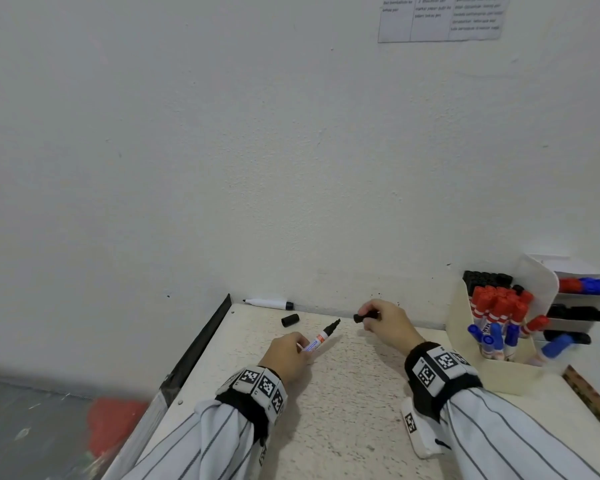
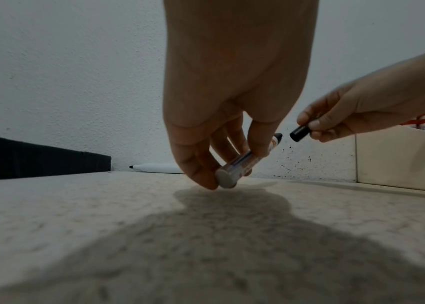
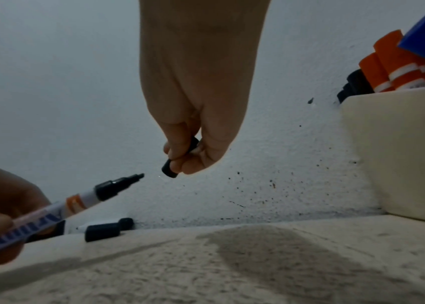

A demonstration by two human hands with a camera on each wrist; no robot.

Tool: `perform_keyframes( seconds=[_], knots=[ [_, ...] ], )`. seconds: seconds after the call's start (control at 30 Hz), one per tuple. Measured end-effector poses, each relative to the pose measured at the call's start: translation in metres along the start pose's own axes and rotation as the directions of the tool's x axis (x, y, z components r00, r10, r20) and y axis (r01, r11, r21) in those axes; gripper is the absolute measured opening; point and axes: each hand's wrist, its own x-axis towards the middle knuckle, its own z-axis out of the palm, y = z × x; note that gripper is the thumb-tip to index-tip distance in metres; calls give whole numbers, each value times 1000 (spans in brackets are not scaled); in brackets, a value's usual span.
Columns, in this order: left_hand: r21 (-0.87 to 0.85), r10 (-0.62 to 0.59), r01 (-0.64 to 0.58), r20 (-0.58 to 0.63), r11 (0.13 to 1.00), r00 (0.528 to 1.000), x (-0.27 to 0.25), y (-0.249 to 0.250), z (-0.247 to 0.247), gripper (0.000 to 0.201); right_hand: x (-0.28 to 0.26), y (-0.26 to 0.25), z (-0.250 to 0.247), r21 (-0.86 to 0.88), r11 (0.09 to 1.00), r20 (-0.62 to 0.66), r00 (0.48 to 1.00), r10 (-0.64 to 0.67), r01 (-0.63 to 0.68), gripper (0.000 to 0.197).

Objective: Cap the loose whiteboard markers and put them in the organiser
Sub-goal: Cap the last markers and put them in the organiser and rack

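My left hand (image 1: 291,351) grips an uncapped black whiteboard marker (image 1: 321,337) by its barrel, black tip pointing up and right. The same marker (image 3: 76,203) shows in the right wrist view and, as marker (image 2: 245,162), in the left wrist view. My right hand (image 1: 378,322) pinches a black cap (image 1: 358,318), its open end facing the tip a short gap away; cap (image 3: 177,162) and cap (image 2: 299,133) show likewise. A second uncapped marker (image 1: 269,303) lies along the wall, with a loose black cap (image 1: 290,320) in front of it. The cream organiser (image 1: 492,368) at right holds several capped markers.
A cream table (image 1: 343,427) meets the white wall at the back; its left edge drops beside a black strip (image 1: 201,344). A wooden ruler (image 1: 593,400) lies at the right edge. A wall rack (image 1: 582,306) behind the organiser holds more markers. A printed sheet (image 1: 440,17) hangs above.
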Motion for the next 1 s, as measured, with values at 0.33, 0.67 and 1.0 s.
perform_keyframes(
  seconds=[0.33,0.67,1.0],
  knots=[
    [2,140,-140,-2,990,990,-14,11,8,18,-28,-3,-6,89,994,154,985,-76,63,23],
    [-152,303,-314,-91,937,948,-34,35,16,14,-56,-4,-17,-51,993,55,993,-106,109,46],
    [-179,342,-317,126,931,931,-47,56,9,24,-74,1,-31,121,988,112,988,-110,97,34]
  ],
)
